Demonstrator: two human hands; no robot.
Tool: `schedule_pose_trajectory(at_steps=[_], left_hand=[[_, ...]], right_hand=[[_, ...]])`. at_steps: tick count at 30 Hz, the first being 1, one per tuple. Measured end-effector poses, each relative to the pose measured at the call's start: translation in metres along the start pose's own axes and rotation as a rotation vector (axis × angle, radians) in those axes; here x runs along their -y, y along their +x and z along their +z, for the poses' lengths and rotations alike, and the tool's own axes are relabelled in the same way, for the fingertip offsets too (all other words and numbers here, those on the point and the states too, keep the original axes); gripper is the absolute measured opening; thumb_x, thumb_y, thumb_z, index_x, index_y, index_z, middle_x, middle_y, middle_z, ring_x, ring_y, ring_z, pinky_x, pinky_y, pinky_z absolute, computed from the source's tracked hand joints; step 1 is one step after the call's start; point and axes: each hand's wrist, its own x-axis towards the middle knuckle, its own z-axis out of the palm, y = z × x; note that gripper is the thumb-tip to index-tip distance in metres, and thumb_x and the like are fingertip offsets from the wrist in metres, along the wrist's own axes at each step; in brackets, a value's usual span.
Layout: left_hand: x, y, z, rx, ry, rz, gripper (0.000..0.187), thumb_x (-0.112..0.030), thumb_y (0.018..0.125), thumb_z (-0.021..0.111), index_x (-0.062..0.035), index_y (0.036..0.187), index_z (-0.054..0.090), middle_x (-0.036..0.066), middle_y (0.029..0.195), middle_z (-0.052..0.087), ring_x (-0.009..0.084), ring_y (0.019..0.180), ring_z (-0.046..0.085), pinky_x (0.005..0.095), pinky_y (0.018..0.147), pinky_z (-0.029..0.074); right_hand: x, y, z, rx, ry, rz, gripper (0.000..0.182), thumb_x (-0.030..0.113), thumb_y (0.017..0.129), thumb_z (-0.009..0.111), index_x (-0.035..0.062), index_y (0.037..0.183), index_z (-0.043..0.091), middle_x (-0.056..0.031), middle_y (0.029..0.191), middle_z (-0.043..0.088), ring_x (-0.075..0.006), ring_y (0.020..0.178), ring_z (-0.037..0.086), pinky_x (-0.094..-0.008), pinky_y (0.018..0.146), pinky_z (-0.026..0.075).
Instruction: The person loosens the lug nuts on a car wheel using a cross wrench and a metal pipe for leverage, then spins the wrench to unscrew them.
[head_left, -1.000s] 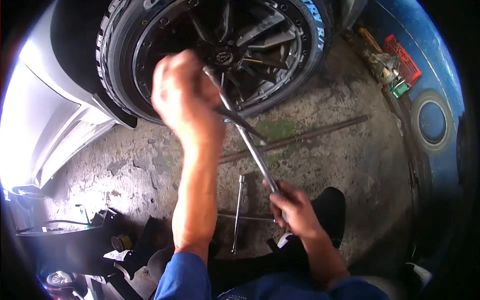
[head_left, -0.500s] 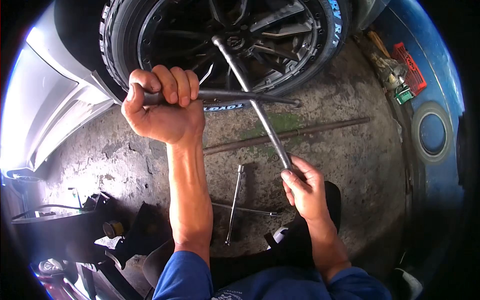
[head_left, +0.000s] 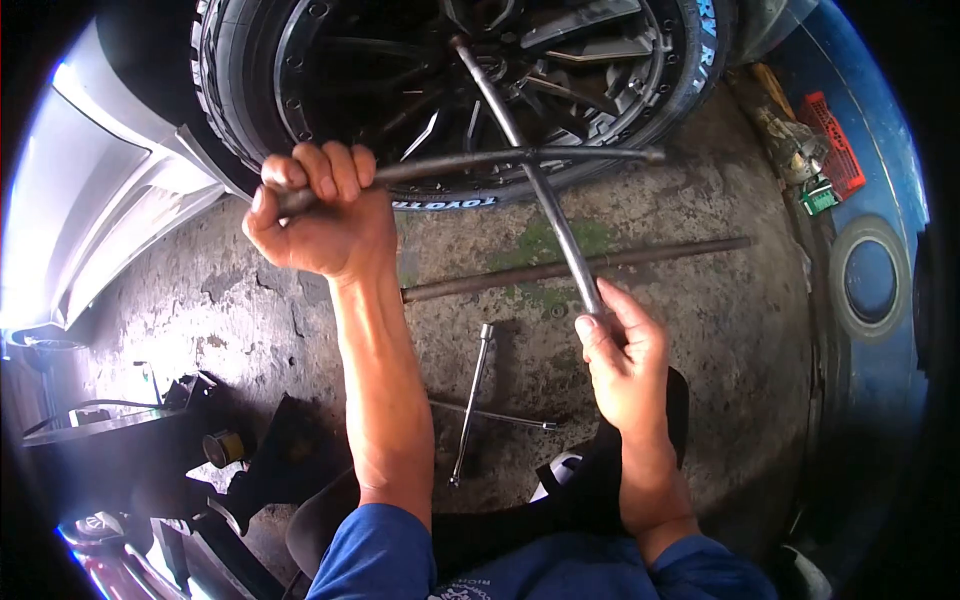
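A dark metal cross lug wrench [head_left: 556, 215] reaches from the spokes of the wheel [head_left: 345, 100] back toward me. Its far end meets the wheel near the hub; whether it sits over a nut is too dark to tell. My left hand [head_left: 325, 205] is wrapped in a fist round the left end of its crossbar, in front of the tire's lower left. The bar's right end [head_left: 650, 155] sticks out free. My right hand [head_left: 628, 350] is closed, thumb and fingers, on the near end of the long shaft.
Below the wrench, a long rusty rod [head_left: 690, 250] lies across the stained concrete floor. A smaller cross wrench [head_left: 472, 400] lies near my legs. At right are a red plastic basket [head_left: 835, 145] and a grey ring [head_left: 843, 285]. A silver car panel [head_left: 130, 190] stands at left, above dark equipment [head_left: 110, 450].
The crossbar has turned so its right end sits higher, while my left hand has gone down relative to the wheel. Both hands keep their hold. The view has shifted slightly.
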Motion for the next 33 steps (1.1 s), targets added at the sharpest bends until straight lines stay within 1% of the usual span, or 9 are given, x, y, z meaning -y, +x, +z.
schedule_pose_trajectory(at_steps=[4, 10, 12, 16, 18, 19, 22, 24, 33], left_hand=[[0.000, -0.032, -0.050, -0.394, -0.039, 0.002, 0.025, -0.034, 0.076, 0.054, -0.0092, 0.075, 0.057, 0.006, 0.067, 0.053, 0.0232, 0.066, 0.054, 0.0387, 0.065, 0.046], [0.040, -0.093, -0.112, -0.737, -0.113, -0.260, 0.032, -0.032, 0.074, 0.051, -0.0077, 0.091, 0.063, 0.007, 0.081, 0.061, 0.0278, 0.085, 0.060, 0.0434, 0.084, 0.049], [0.052, -0.101, -0.094, -0.866, -0.132, -0.361, 0.033, -0.032, 0.075, 0.051, -0.0084, 0.096, 0.062, 0.009, 0.088, 0.062, 0.0287, 0.091, 0.059, 0.0463, 0.086, 0.048], [0.047, -0.081, -0.094, -0.946, -0.356, -0.275, 0.030, -0.031, 0.076, 0.052, -0.0094, 0.095, 0.062, 0.010, 0.092, 0.062, 0.0299, 0.094, 0.059, 0.0511, 0.092, 0.047], [0.026, -0.057, -0.088, -0.703, -0.285, -0.141, 0.024, -0.031, 0.076, 0.053, -0.0105, 0.084, 0.063, 0.008, 0.088, 0.062, 0.0271, 0.091, 0.061, 0.0494, 0.097, 0.045], [0.012, -0.041, -0.083, -0.242, -0.180, -0.076, 0.027, -0.033, 0.079, 0.054, -0.0107, 0.089, 0.064, 0.008, 0.090, 0.064, 0.0252, 0.093, 0.062, 0.0493, 0.098, 0.045], [-0.011, 0.000, -0.008, -0.230, -0.191, -0.081, 0.034, -0.033, 0.087, 0.052, -0.0079, 0.108, 0.061, 0.013, 0.096, 0.066, 0.0285, 0.094, 0.063, 0.0511, 0.097, 0.045], [-0.009, 0.016, 0.013, 0.020, 0.037, -0.102, 0.038, -0.033, 0.090, 0.051, -0.0033, 0.113, 0.059, 0.017, 0.095, 0.066, 0.0315, 0.092, 0.064, 0.0511, 0.096, 0.046], [-0.012, 0.044, 0.031, -0.163, 0.075, -0.041, 0.041, -0.035, 0.094, 0.050, -0.0007, 0.116, 0.054, 0.018, 0.096, 0.065, 0.0302, 0.090, 0.063, 0.0468, 0.088, 0.051]], right_hand=[[0.014, -0.005, 0.008, -0.074, -0.161, -0.093, 0.037, 0.005, 0.088, 0.065, -0.0031, 0.123, 0.057, -0.0009, 0.071, 0.058, -0.0046, 0.062, 0.050, -0.0212, 0.057, 0.043], [0.011, -0.006, 0.015, -0.174, -0.004, -0.095, 0.037, 0.003, 0.088, 0.065, -0.0002, 0.124, 0.058, 0.0003, 0.072, 0.058, -0.0028, 0.060, 0.049, -0.0196, 0.054, 0.040], [0.021, -0.009, 0.019, -0.197, 0.040, -0.038, 0.037, 0.003, 0.088, 0.065, -0.0001, 0.124, 0.058, 0.0011, 0.069, 0.057, -0.0021, 0.059, 0.048, -0.0184, 0.054, 0.039], [0.003, -0.011, 0.028, -0.185, 0.144, -0.056, 0.033, 0.004, 0.089, 0.063, -0.0011, 0.121, 0.058, -0.0037, 0.072, 0.063, -0.0034, 0.056, 0.051, -0.0182, 0.050, 0.039], [-0.009, -0.008, 0.028, -0.159, 0.382, 0.103, 0.031, 0.004, 0.089, 0.062, -0.0025, 0.120, 0.058, -0.0074, 0.073, 0.064, -0.0059, 0.050, 0.052, -0.0201, 0.044, 0.038], [-0.024, -0.006, 0.031, -0.176, 0.548, 0.166, 0.029, 0.005, 0.090, 0.060, -0.0035, 0.117, 0.058, -0.0109, 0.072, 0.064, -0.0089, 0.046, 0.052, -0.0224, 0.038, 0.036], [-0.042, -0.004, 0.048, -0.217, 0.827, 0.378, 0.027, 0.009, 0.088, 0.062, -0.0012, 0.113, 0.060, -0.0119, 0.066, 0.062, -0.0136, 0.041, 0.052, -0.0236, 0.034, 0.034], [-0.029, -0.005, 0.036, -0.181, 0.933, 0.375, 0.026, 0.010, 0.087, 0.062, -0.0001, 0.111, 0.061, -0.0127, 0.067, 0.063, -0.0148, 0.043, 0.054, -0.0237, 0.033, 0.035], [0.042, -0.002, 0.014, -0.036, 0.741, 0.216, 0.031, 0.007, 0.090, 0.058, 0.0004, 0.120, 0.057, -0.0156, 0.073, 0.063, -0.0129, 0.042, 0.052, -0.0209, 0.035, 0.035]])
